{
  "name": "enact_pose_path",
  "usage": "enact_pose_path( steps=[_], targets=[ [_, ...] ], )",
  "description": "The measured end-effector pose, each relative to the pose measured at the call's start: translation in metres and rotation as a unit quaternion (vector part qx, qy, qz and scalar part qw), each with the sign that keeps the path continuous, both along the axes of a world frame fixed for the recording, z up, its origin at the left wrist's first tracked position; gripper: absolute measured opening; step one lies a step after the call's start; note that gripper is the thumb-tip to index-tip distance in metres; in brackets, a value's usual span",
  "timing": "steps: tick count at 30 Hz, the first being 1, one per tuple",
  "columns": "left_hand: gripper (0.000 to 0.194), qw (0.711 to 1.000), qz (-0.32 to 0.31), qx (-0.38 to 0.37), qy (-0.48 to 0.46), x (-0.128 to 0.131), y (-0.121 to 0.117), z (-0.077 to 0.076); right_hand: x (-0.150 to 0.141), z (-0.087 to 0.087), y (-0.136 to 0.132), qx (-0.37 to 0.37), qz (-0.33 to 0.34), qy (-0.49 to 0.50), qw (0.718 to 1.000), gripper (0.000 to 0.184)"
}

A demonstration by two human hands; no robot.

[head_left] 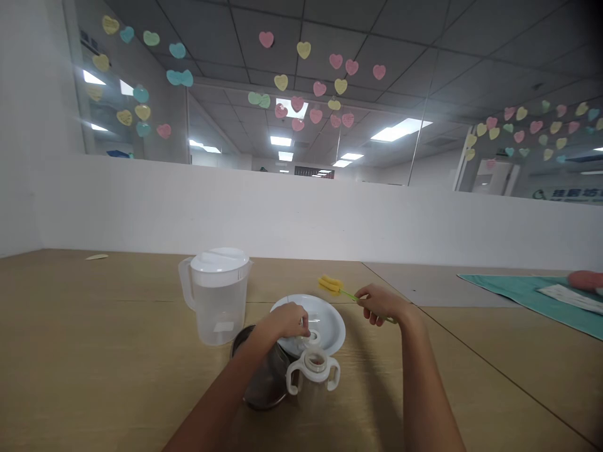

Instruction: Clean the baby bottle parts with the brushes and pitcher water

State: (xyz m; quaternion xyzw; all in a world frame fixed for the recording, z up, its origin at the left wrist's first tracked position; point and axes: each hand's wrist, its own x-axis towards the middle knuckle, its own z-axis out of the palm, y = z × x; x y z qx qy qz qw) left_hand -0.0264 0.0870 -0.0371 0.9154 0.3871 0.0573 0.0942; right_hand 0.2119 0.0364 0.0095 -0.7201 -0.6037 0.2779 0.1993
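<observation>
My right hand [380, 302] grips the thin green handle of a bottle brush [330, 284], whose yellow sponge head points left and is held above the table. Over the white plate [335, 314], my left hand [288, 320] is closed, its fingertips at a small white bottle cap [311, 339]; its finer shape is partly hidden. A clear baby bottle [313, 370] with two white side handles stands upright and uncapped in front of the plate. Beside it, a metal bowl [266, 380] is partly covered by my left forearm.
A clear plastic pitcher [219, 301] with a white lid stands left of the plate. A flat pale piece [97, 257] lies at the back left. At the far right are a teal cloth [522, 289] and a pinkish-red item [584, 280]. A white wall [282, 216] closes off the back.
</observation>
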Motion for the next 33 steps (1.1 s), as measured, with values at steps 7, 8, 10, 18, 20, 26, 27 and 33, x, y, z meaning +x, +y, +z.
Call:
enact_pose_path(
  steps=[7, 8, 10, 18, 20, 26, 27, 33],
  targets=[
    [0.019, 0.981, -0.012, 0.047, -0.186, -0.008, -0.002, 0.027, -0.009, 0.022, -0.026, 0.045, 0.067, 0.022, 0.996, 0.025],
    [0.017, 0.97, -0.003, 0.071, -0.233, -0.009, -0.003, 0.031, -0.011, 0.025, -0.031, 0.056, 0.09, 0.035, 0.994, 0.024],
    [0.013, 0.942, 0.02, 0.122, -0.312, -0.01, -0.003, 0.038, -0.016, 0.03, -0.036, 0.068, 0.119, 0.051, 0.989, 0.024],
    [0.014, 0.92, 0.042, 0.212, -0.327, -0.014, -0.005, 0.043, -0.025, 0.028, -0.027, 0.055, 0.12, 0.053, 0.99, 0.024],
    [0.016, 0.928, 0.046, 0.212, -0.303, -0.014, -0.006, 0.043, -0.024, 0.027, -0.026, 0.056, 0.121, 0.049, 0.99, 0.023],
    [0.018, 0.981, 0.042, 0.122, -0.143, -0.013, -0.01, 0.039, -0.018, 0.023, -0.022, 0.045, 0.06, 0.005, 0.997, 0.024],
    [0.018, 0.989, 0.04, 0.096, -0.105, -0.012, -0.01, 0.036, -0.017, 0.022, -0.021, 0.041, 0.048, -0.002, 0.998, 0.026],
    [0.017, 0.999, 0.021, -0.025, 0.03, -0.005, -0.009, 0.012, -0.014, 0.019, -0.019, 0.035, 0.022, -0.015, 0.999, 0.031]
  ],
)
